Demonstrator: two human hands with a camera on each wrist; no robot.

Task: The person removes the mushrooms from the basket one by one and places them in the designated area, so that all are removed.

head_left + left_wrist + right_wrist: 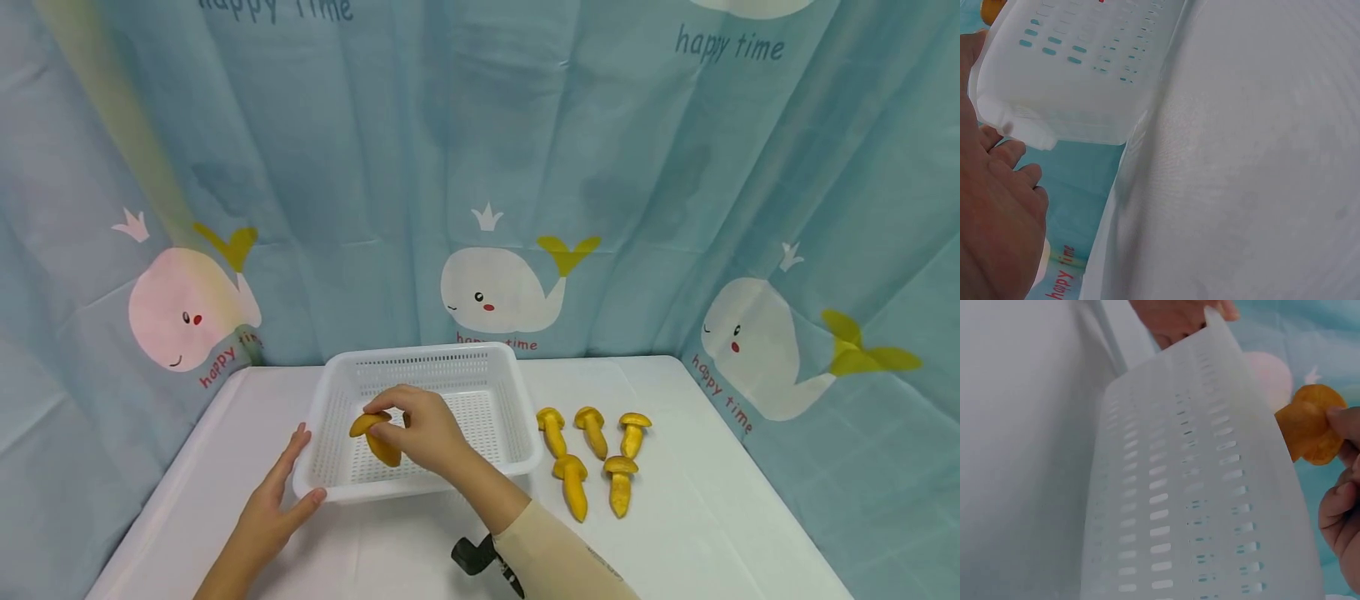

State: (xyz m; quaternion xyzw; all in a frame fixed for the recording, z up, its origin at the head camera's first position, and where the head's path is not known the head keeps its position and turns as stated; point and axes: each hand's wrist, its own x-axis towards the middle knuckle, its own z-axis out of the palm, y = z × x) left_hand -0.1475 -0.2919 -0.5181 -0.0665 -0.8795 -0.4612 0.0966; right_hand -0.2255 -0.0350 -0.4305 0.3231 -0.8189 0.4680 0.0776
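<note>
My right hand [423,429] pinches a yellow-brown mushroom [384,450] by its cap, over the left part of a white perforated plastic basket [480,481]. In the right wrist view the mushroom [1310,424] shows above the basket's rim, with the thumb and fingers at its cap. My left hand [272,508] rests against the basket's left end, thumb at the front corner and fingers spread along the side. The left wrist view has this hand [1004,187] beside the basket's outer wall [1085,100], its fingers relaxed.
Several more mushrooms [573,487] lie in two rows on the white table [697,500], right of the basket. A blue curtain [360,208] with printed whales hangs behind and on both sides. A black device [472,556] sits at the right wrist.
</note>
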